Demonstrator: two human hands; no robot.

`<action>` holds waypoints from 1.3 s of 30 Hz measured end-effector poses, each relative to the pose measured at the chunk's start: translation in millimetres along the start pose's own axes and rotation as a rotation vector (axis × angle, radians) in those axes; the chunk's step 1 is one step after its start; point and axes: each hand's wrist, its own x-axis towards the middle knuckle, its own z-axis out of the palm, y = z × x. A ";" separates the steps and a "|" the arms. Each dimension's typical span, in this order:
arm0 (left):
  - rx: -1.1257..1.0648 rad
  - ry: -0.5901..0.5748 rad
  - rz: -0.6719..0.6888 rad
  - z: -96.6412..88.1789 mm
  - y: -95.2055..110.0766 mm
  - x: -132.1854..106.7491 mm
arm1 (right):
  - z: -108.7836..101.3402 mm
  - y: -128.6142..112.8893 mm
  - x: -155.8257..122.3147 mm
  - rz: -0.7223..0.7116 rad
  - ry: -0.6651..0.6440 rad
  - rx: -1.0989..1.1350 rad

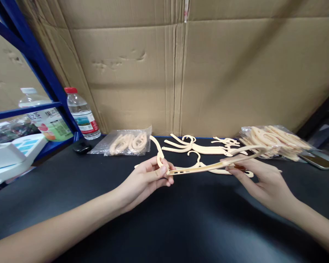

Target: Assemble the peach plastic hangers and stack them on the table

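Note:
Both hands hold one cream plastic hanger [203,167] level above the black table [164,219]. My left hand [148,179] pinches its left end, where the hook piece [158,151] curves up. My right hand [259,175] grips the hanger's right arm with closed fingers. Behind the held hanger, a few more cream hangers [200,147] lie loose on the table.
A clear bag of hook pieces [127,142] lies at the back left, a bag of hanger arms [274,140] at the back right. A water bottle [82,115], a black mouse [82,147], a blue shelf frame [35,54], a phone [319,160] and a cardboard wall [181,65] surround the table.

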 end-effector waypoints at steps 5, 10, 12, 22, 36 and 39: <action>0.019 -0.028 0.017 -0.7 -1.1 -1.0 | -0.1 0.7 -0.3 -0.003 0.004 -0.005; 0.028 -0.036 0.021 -1.7 -4.2 -1.3 | -1.0 -5.9 3.7 -0.023 0.006 0.017; 0.036 -0.020 0.022 -1.3 -5.1 -0.9 | -0.6 -8.9 4.9 -0.036 0.010 0.035; 0.087 0.059 0.046 1.4 -7.4 -1.0 | 6.0 -9.6 -2.4 -0.016 0.044 0.084; 0.143 0.227 0.131 8.4 -13.7 -3.7 | 10.4 -19.1 -7.2 -0.043 0.129 -0.055; 0.104 0.255 0.171 10.5 -13.8 -4.8 | 10.4 -19.9 -8.8 -0.014 0.125 -0.087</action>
